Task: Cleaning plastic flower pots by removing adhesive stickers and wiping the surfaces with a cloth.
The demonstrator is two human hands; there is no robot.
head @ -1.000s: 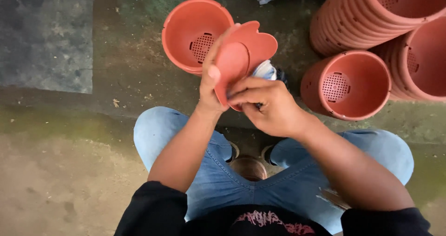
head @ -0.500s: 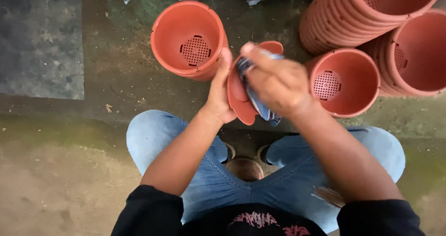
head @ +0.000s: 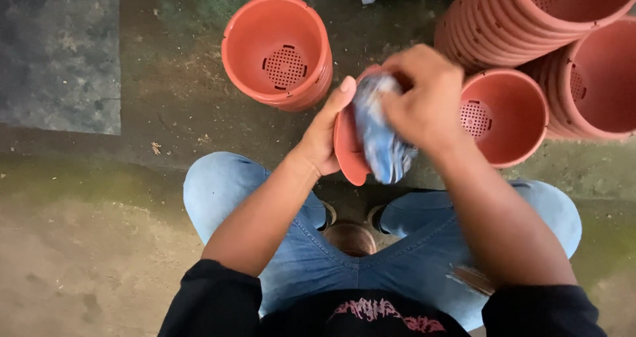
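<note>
1. While the wipe was under way, the terracotta saucer (head: 348, 145) sat at frame centre, held on edge above the knees, concave face turned toward 3 o'clock.
2. Left hand (head: 324, 138) was closed on the saucer: thumb up along its 12 o'clock rim, fingers hidden behind. Grip looked firm enough; a hold by the rim keeps the face free for the cloth.
3. Right hand (head: 424, 98) was clenched around a bunched blue-and-white cloth (head: 384, 138), pressed against the saucer face. Motion blur there, so exact contact patch could not be told.
4. Judgement: best done with the cloth worked right to the scalloped edge, saucer rotated in the left hand, pressure backed by the left fingers so the thin plastic doesn't flex.
5. Single pot (head: 278, 49) stood at 11 o'clock, mesh base visible, well apart from the hands.
6. Second pot (head: 507, 115) lay at 3 o'clock, just beside the right hand; worth avoiding a knock.
7. Nested pot stacks (head: 530, 19) lay at 1–2 o'clock.
8. Concrete floor (head: 99, 244) all round, greenish and stained.
</note>
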